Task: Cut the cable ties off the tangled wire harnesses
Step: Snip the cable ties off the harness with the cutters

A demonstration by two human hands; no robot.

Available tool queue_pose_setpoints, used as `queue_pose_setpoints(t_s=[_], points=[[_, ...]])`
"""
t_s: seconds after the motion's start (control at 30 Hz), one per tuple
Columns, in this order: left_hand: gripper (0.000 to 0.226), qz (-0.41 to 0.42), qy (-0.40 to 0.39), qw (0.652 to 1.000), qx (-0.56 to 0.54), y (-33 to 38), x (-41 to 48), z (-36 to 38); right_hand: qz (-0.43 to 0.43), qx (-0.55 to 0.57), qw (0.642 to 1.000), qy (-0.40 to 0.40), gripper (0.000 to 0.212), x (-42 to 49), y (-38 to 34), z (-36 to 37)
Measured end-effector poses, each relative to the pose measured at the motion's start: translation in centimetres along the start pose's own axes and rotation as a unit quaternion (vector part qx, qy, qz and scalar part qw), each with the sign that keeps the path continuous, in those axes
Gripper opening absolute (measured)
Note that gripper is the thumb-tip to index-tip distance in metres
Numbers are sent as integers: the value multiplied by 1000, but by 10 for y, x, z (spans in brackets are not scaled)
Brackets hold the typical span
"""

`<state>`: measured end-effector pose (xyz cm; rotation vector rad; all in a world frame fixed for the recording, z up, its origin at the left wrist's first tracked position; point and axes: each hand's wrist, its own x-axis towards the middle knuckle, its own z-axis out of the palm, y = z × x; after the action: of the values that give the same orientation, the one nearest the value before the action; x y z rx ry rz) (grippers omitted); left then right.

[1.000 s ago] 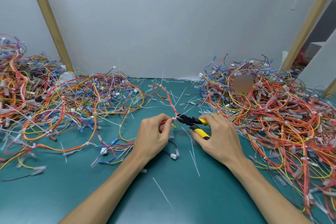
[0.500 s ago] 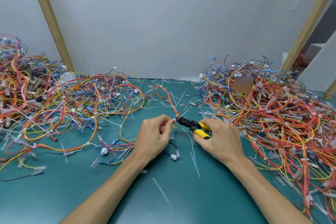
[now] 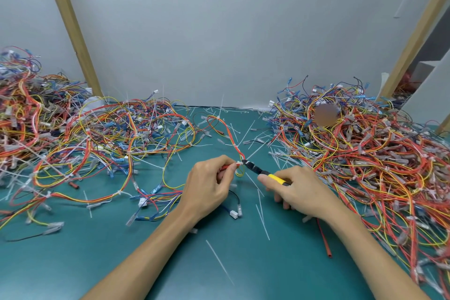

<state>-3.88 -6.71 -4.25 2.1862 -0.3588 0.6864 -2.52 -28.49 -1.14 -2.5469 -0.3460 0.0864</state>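
At the table's middle, my left hand (image 3: 209, 185) pinches a red and orange wire harness (image 3: 227, 135) just beside a white cable tie (image 3: 239, 162). My right hand (image 3: 298, 190) grips yellow-handled cutters (image 3: 265, 173), and their black jaws touch that tie from the right. From the tie the harness loops away toward the back of the table. A black wire with a white connector (image 3: 234, 214) trails out below my left hand.
Big tangles of wire harnesses lie on the green table (image 3: 121, 263): one pile at the left (image 3: 85, 143) and one at the right (image 3: 365, 153). Cut white tie strips (image 3: 261, 212) and a red tube (image 3: 323, 238) are scattered near my hands. Wooden posts lean on the wall behind.
The cutter handles have closed together in my right hand, and the jaws stay at the tie. My left hand keeps its pinch on the harness.
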Motion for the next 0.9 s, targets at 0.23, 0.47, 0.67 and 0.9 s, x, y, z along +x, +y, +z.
queue_pose_setpoints(t_s=[0.23,0.47,0.67,0.9], points=[[18,14,-15,1000,2,2,-2,2,68,154,975,-145,69,-3,1,-11],[18,23,-18,1000,-5,5,-4,3,89,257,930,-246,73,-6,5,-16],[19,21,-17,999,-22,6,-4,3,92,292,909,-284,80,-4,11,-15],[18,10,-16,998,-54,6,-3,2,88,327,885,-319,78,-2,13,-12]])
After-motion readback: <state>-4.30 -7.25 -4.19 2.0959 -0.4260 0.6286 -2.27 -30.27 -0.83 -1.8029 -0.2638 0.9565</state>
